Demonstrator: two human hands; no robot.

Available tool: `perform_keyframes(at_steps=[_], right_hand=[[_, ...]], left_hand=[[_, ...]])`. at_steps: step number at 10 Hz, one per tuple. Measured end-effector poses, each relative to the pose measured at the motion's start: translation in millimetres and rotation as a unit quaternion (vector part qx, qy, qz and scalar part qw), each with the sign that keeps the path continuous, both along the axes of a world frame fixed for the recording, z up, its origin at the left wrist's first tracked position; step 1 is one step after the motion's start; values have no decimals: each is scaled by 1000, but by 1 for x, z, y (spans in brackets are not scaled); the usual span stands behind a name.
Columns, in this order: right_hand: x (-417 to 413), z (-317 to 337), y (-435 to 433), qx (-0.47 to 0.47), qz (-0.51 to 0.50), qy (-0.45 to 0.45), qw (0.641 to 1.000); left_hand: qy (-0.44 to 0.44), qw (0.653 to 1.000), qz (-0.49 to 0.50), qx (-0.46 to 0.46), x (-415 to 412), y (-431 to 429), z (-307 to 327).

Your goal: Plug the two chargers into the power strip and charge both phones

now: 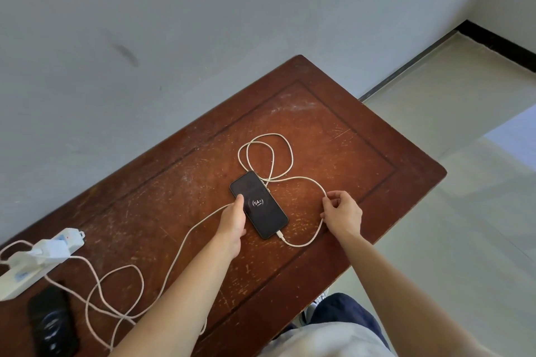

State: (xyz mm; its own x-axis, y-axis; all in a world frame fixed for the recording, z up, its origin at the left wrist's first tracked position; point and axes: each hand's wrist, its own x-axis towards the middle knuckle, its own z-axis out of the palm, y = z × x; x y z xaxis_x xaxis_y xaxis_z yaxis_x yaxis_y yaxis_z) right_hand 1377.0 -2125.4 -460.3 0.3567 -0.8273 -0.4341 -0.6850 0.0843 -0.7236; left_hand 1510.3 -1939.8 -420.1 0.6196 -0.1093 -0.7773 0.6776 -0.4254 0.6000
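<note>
Left hand (232, 220) and right hand (343, 216) bare, likewise the forearms (179, 293). Light grey shirt (327, 339), dark blue trousers (345, 310), white shoe (320, 298).

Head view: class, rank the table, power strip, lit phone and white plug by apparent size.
1. table
2. power strip and lit phone: too alike to rank; frame cuts the strip
3. white plug

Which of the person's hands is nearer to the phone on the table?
Left. The left hand holds the phone at its left edge, thumb on the screen; the right hand is apart to its right, pinching the cable.
</note>
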Motion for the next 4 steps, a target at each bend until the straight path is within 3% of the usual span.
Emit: perform_keyframes(at_steps=[2,3,4], right_hand=[[-3,5,1,-3,28,41,999],[-5,18,1,-2,74,72,995],[7,49,-1,-42,109,41,992]], left_hand=[[-67,990,-124,2,-18,14,8],[-130,966,-217,54,-13,25,9],[-202,923,-295,140,-12,42,9]])
